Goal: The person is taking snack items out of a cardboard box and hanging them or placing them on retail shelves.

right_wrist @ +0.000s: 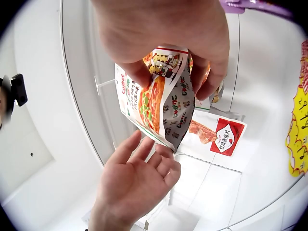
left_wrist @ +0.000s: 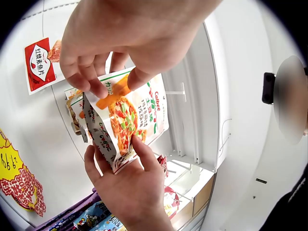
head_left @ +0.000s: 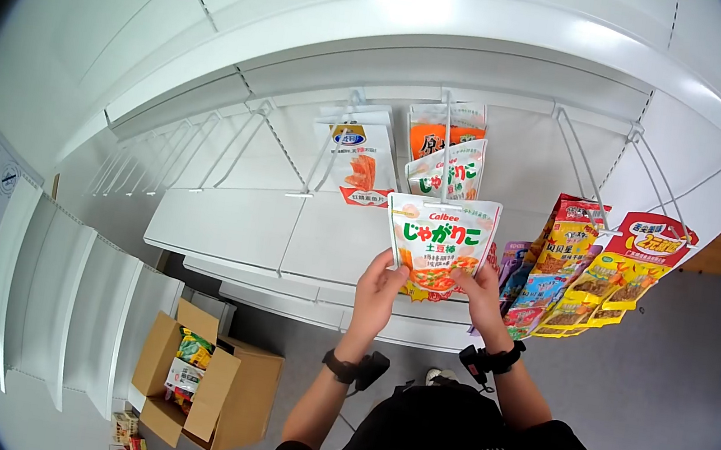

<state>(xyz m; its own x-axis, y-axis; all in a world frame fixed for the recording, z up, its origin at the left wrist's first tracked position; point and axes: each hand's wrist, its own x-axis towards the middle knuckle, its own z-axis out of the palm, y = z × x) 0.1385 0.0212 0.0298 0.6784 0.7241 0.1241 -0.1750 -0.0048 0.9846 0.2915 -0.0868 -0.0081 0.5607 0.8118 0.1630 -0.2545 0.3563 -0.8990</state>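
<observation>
Both hands hold a white Calbee potato-stick bag (head_left: 440, 246) upright by its lower corners, its printed front facing up toward the head camera. My left hand (head_left: 379, 293) pinches the left corner, thumb on the front. At the right corner my right hand (head_left: 484, 303) grips with its thumb on the front and fingers behind, as the right wrist view shows. The bag's silvery patterned bottom fold (right_wrist: 179, 103) faces the wrist camera. Its top edge overlaps the tip of a white wire hook (head_left: 444, 159), where a matching Calbee bag (head_left: 448, 171) hangs before an orange one (head_left: 431, 139).
Left of that hook hang white fish-snack bags (head_left: 361, 166). Colourful snack packs (head_left: 556, 260) and yellow strip packs (head_left: 622, 278) hang at the right. Bare hooks (head_left: 248, 145) line the rail leftward. An open cardboard box (head_left: 242, 396) with snack bags stands on the floor.
</observation>
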